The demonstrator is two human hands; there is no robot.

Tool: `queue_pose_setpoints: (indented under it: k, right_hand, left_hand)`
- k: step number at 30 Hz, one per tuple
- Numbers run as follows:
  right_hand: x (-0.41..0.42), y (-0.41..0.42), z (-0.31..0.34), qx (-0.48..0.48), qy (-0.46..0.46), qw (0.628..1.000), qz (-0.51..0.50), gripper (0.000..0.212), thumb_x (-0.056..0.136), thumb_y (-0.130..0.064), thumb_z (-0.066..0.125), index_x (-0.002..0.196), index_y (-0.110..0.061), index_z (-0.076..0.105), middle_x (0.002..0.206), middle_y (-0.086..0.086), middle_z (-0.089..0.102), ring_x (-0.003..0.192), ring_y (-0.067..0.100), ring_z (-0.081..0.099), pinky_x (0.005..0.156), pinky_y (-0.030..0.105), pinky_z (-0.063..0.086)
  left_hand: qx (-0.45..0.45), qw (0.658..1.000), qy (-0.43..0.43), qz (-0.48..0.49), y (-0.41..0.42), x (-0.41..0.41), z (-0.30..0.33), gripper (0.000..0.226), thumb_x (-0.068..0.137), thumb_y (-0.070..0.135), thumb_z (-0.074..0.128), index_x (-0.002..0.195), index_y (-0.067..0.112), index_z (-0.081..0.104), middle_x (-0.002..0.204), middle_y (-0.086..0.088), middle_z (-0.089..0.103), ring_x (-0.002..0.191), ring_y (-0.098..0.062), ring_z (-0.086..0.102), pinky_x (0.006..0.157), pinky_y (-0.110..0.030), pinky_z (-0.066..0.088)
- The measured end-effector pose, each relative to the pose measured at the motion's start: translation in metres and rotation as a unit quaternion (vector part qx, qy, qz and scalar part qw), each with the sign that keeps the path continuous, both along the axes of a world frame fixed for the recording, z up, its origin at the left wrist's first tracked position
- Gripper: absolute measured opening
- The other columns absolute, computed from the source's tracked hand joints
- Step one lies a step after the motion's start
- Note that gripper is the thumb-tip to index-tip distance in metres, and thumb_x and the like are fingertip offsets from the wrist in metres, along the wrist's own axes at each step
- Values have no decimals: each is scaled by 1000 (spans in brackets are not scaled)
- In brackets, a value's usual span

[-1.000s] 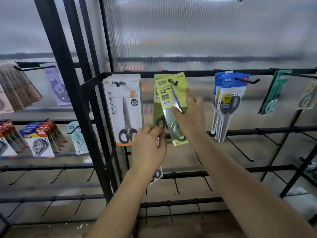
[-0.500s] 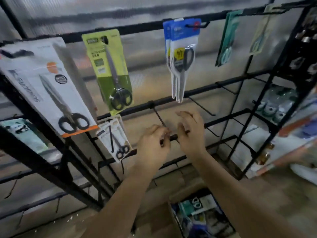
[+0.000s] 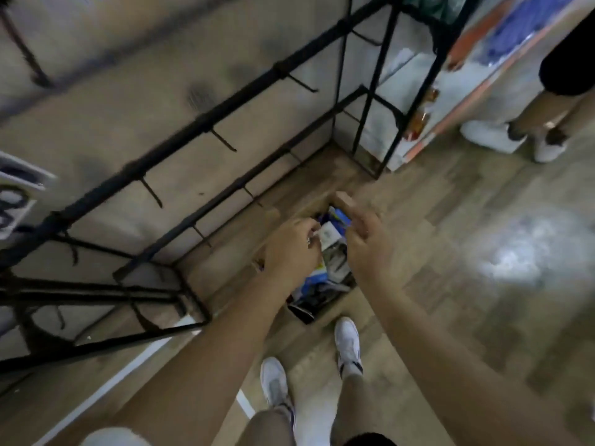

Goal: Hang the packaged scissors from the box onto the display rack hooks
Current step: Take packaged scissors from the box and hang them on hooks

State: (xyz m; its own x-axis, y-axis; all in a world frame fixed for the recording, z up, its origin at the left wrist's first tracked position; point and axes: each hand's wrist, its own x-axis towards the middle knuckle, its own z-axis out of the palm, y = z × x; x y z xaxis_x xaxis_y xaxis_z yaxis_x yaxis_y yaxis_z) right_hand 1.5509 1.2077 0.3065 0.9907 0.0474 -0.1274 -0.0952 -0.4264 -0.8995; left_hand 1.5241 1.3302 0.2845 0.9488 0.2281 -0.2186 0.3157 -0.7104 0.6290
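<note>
Rack (image 3: 206, 117) black matt metal; floor (image 3: 450, 252) wood-look, slight sheen; box (image 3: 343, 197) brown cardboard; packs (image 3: 331, 239) glossy.

Floor (image 3: 467, 220): was of pale wood-look planks, with a bright patch of reflected light (image 3: 528, 252) at the right.
Wall (image 3: 128, 59): was plain beige behind the black frame.
Far corner: a white and orange unit (image 3: 450, 101) stood on the floor.

- The box (image 3: 341, 201) on the floor sits largely hidden behind both hands.
- Motion blur smears the packaged scissors (image 3: 331, 252) inside it; no print is readable.
- A white package (image 3: 14, 194) is cut off at the left edge.
- Whether the left hand (image 3: 291, 249) grips anything cannot be told.
</note>
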Motion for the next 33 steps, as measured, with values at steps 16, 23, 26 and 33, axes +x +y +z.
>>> queue_pose_setpoints:
  k: [16, 23, 26, 33]
  right_hand:
    - [2, -12, -418, -45, 401, 911, -89, 31, 92, -10, 47, 122, -12, 58, 98, 7, 60, 92, 25, 57, 75, 31, 43]
    - [53, 17, -509, 45, 367, 915, -163, 12, 94, -16, 54, 106, -19, 53, 86, -3, 53, 81, 14, 51, 63, 19, 41]
    - [75, 28, -539, 73, 399, 899, -169, 39, 84, -26, 70, 117, -10, 56, 109, 3, 62, 96, 19, 58, 73, 25, 43]
    - [93, 40, -582, 196, 409, 867, -207, 43, 72, -24, 81, 104, -19, 52, 98, -4, 59, 97, 16, 56, 89, 30, 44]
  left_hand:
    - [5, 943, 332, 29, 32, 15, -406, 29, 95, 14, 47, 123, 9, 50, 128, -13, 51, 116, -28, 49, 92, -34, 40]
    - [51, 976, 213, -9, 38, 84, -490, 62, 88, 15, 62, 142, 7, 33, 142, -15, 37, 131, -30, 36, 107, -38, 33]
    - [18, 980, 198, -14, 43, 115, -515, 85, 76, 23, 77, 144, 7, 29, 141, -15, 36, 130, -30, 37, 108, -39, 32]
    - [73, 966, 235, -80, 48, 136, -552, 110, 65, 33, 83, 149, 11, 15, 144, -11, 33, 130, -28, 21, 108, -33, 26]
